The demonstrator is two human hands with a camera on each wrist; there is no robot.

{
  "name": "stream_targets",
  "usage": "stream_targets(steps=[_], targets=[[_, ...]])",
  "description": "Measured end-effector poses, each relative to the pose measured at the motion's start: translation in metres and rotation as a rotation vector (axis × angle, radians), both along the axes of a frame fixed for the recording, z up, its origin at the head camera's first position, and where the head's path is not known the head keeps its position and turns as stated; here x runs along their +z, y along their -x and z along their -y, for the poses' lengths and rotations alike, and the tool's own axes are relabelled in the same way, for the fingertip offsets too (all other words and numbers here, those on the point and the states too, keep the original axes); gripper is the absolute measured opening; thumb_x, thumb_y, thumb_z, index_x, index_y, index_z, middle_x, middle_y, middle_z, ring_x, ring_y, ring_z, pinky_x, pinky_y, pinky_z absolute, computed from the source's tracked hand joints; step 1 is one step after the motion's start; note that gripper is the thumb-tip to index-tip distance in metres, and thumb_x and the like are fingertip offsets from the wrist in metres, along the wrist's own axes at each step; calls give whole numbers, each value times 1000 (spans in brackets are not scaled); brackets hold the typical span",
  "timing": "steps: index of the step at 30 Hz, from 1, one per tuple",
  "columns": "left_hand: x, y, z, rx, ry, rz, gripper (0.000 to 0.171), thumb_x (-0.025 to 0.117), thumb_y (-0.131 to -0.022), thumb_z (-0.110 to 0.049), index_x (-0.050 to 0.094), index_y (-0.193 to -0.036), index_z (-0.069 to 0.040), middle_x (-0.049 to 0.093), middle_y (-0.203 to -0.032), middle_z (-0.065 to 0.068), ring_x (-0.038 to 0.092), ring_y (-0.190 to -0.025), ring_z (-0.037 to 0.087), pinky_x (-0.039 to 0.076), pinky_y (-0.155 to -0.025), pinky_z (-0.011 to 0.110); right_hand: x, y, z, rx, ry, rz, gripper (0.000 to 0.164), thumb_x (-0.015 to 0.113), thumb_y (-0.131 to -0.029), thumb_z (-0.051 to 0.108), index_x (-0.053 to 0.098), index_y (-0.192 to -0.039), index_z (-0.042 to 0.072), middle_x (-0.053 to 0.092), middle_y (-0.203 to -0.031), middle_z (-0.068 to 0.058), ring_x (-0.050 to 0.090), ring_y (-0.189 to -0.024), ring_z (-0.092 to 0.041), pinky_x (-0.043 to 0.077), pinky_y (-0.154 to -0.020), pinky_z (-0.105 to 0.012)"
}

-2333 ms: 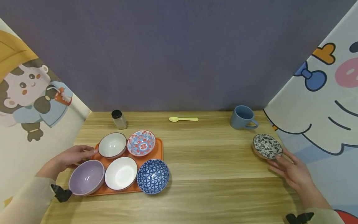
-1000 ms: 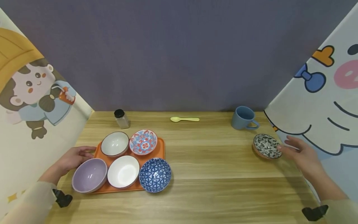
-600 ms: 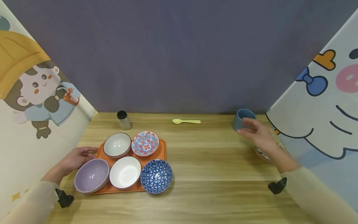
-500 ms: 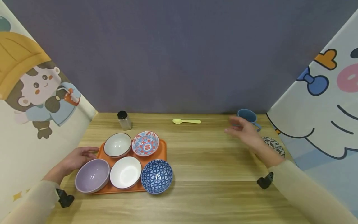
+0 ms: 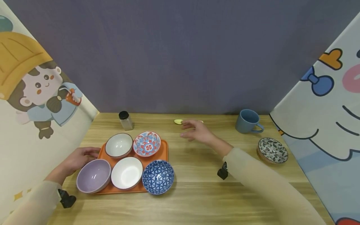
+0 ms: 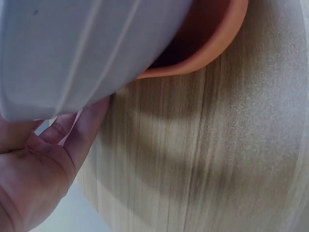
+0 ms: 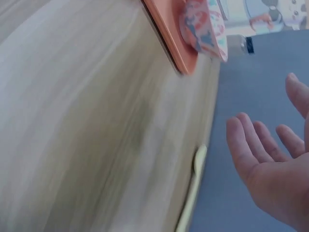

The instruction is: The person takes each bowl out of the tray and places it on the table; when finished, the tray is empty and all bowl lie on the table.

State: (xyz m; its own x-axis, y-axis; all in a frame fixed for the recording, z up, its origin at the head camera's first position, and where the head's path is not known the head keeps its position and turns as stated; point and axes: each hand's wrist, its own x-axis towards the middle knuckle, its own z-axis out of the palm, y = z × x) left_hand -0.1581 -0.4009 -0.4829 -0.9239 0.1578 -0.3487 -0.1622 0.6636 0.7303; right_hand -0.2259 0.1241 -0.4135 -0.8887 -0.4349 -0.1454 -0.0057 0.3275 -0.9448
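Observation:
My left hand (image 5: 80, 158) lies at the left edge of the orange tray (image 5: 165, 153), fingers loosely bent beside the rim. In the left wrist view the purple bowl (image 6: 82, 53) hides its fingertips. My right hand (image 5: 198, 132) hovers in mid-table with nothing in it, fingers spread in the right wrist view. It overlaps the yellow spoon (image 5: 177, 121), whose handle it mostly covers. On the tray stand a grey-white bowl (image 5: 119, 145), a red-and-blue patterned bowl (image 5: 147, 144), a white bowl (image 5: 127, 173), the purple bowl and a blue triangle-patterned bowl (image 5: 158, 177), which overhangs the front right corner.
A black-and-white leaf-patterned bowl (image 5: 272, 150) stands at the right, in front of a blue mug (image 5: 247, 121). A black-capped jar (image 5: 125, 120) is at the back left. A grey back wall (image 5: 182, 56) and printed side walls enclose the wooden table (image 5: 213, 200).
My right hand has let go of the leaf-patterned bowl at the right and swept left past the mug to the spoon. My left hand has stayed at the tray.

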Motion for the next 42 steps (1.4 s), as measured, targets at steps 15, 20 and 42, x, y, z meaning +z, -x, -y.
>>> stream_targets(steps=[15,20,42], targets=[[-1,4,0,-12,62,-35,49,58,-87,1,49,-135,7,65,-112,18,61,-98,24,53,-71,28,-38,-4,68,80,70,192,73,78,-81,14,41,-145,8,49,-136,-26,64,-100,-46,54,-79,-53],[0,4,-1,8,17,-7,53,58,-88,0,45,-139,6,64,-112,20,62,-94,24,54,-69,32,-45,-5,77,44,86,249,79,79,-80,15,39,-147,13,48,-136,-24,64,-100,-44,55,-77,-51],[-4,3,4,59,-78,45,53,53,-92,-2,40,-144,3,63,-119,25,65,-100,25,56,-75,32,-64,-6,97,14,181,350,79,79,-77,1,42,-146,14,57,-128,-22,68,-89,-38,57,-72,-48]])
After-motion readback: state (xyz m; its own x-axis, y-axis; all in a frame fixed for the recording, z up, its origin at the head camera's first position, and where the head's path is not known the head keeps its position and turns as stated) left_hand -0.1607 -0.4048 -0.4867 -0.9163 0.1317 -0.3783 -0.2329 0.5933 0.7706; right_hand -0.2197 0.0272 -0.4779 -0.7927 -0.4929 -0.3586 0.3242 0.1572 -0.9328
